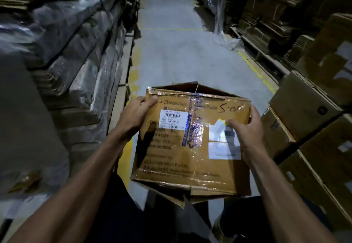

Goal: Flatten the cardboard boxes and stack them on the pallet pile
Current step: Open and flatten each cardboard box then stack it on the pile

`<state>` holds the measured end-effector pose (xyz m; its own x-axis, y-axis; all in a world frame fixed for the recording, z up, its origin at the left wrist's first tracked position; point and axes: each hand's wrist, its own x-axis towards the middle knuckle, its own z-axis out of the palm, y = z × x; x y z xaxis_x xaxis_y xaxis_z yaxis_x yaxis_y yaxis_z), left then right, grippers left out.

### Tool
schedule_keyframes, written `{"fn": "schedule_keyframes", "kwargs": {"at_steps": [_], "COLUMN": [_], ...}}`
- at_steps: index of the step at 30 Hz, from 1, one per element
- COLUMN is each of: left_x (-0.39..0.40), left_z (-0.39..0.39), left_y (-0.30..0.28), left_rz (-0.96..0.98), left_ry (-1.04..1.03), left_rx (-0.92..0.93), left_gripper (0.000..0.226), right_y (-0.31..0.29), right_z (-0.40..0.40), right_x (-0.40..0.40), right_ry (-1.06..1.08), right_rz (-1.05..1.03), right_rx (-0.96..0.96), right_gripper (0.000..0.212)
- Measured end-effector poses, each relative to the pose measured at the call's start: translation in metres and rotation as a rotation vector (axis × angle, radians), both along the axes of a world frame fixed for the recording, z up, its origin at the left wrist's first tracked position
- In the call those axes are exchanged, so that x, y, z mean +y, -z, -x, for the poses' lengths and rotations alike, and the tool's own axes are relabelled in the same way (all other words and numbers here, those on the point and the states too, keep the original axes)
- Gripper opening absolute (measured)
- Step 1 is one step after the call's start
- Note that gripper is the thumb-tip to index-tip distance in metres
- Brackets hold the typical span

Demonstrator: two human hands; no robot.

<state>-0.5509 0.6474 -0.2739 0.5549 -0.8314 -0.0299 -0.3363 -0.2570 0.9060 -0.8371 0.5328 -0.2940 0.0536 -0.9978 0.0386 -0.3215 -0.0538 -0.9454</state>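
Hands (pixel 190 120), two, around one box (pixel 190 158)

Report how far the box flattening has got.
Done: stacks of flattened cardboard already line the left of the aisle. In hand: a taped cardboard box, partly collapsed, gripped by the left hand and right hand. Left: finishing it, stacking it, then the intact boxes on the right.

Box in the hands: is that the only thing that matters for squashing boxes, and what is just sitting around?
Part of the job:
- cardboard box, not yet flat
- left hand and right hand, gripping its sides

Just sitting around:
- stacked boxes on the right
- plastic-wrapped stacks on the left
- yellow floor line
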Motion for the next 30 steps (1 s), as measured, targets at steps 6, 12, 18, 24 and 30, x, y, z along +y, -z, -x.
{"fn": "schedule_keyframes", "kwargs": {"at_steps": [6, 12, 18, 24, 30], "left_x": [-0.007, 0.012, 0.01, -0.004, -0.002], "left_z": [-0.005, -0.009, -0.017, 0.007, 0.012], "left_y": [-0.007, 0.0, 0.029, 0.039, 0.046], "left_rz": [0.065, -0.257, -0.308, -0.081, 0.026], "left_ry": [0.241, 0.6, 0.522, 0.215, 0.085], "left_rx": [0.043, -0.208, -0.363, -0.463, -0.434], "left_gripper": [0.074, 0.104, 0.153, 0.11, 0.097], "right_y": [-0.022, -0.019, -0.003, 0.034, 0.043], "right_z": [-0.017, -0.004, 0.027, 0.013, -0.001], "right_x": [-0.038, -0.033, 0.0, -0.003, 0.001], "right_ry": [-0.171, -0.281, -0.458, -0.254, -0.09], "right_rz": [0.07, 0.009, -0.167, 0.078, 0.154], "right_rx": [0.285, 0.467, 0.13, 0.204, 0.144], "right_gripper": [0.07, 0.058, 0.1, 0.098, 0.087]}}
